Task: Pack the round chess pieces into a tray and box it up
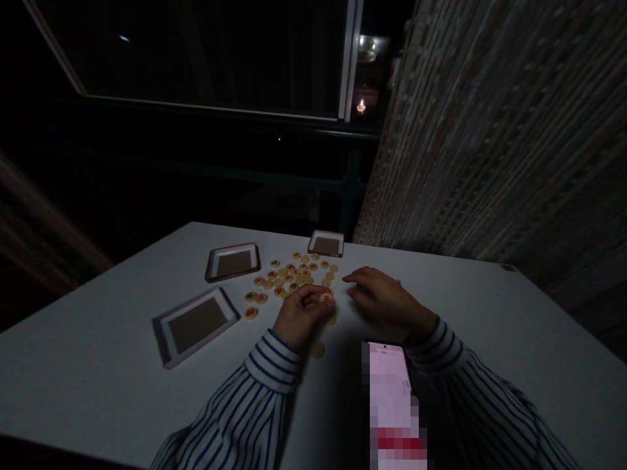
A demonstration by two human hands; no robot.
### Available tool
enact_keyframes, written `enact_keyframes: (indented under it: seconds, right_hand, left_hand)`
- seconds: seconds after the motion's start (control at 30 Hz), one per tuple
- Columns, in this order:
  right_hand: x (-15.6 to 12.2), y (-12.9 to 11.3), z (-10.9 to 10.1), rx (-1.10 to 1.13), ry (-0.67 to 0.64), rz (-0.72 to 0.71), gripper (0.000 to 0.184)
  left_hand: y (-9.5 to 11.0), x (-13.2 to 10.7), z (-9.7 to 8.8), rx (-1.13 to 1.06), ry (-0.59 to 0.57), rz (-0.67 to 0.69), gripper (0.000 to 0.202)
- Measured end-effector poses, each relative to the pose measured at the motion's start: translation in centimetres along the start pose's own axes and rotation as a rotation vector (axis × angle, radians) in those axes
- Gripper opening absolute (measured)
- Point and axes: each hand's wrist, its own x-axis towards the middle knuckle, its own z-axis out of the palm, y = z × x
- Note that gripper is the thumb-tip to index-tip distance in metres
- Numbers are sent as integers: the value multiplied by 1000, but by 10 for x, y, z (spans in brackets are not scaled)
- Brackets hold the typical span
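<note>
Between the thumb and fingers of my left hand (300,314) is a round Chinese chess piece (326,297), its red character facing up. Just to the right, my right hand (386,297) hovers low over the table, fingers stretched and slightly apart, with nothing seen in them. Many loose chess pieces (279,282) lie scattered beyond my left hand, some with red or dark characters, others showing plain faces. One plain piece (317,350) lies nearer to me, by my left wrist. A pale edge shows behind my right hand, too hidden to name.
On the white table (112,339) lie three shallow trays: a large one (161,343) at left, another (209,264) behind it, and a small one (312,243) at the far edge. A lit phone (389,385) is between my forearms. A bead curtain (465,130) hangs at right.
</note>
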Motion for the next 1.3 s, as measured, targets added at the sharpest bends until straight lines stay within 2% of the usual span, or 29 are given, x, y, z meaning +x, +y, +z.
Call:
enact_keyframes:
  seconds: [0.17,0.5,0.7,1.0,1.3]
  right_hand:
    - [-8,9,-8,-4,-10,19,32]
    - [-17,25,-11,-23,-26,39,32]
    - [-21,30,-12,-22,-16,34,32]
    - [-26,33,-19,-23,-3,34,29]
    - [-31,40,-21,-8,-22,25,30]
  left_hand:
    - [-2,4,14,-12,-14,-37,32]
    - [-9,14,34,-15,-41,-20,29]
    - [-8,18,46,-48,-32,-87,29]
    - [-7,23,64,-89,-28,-161,16]
    - [-22,33,77,-131,-44,-114,22]
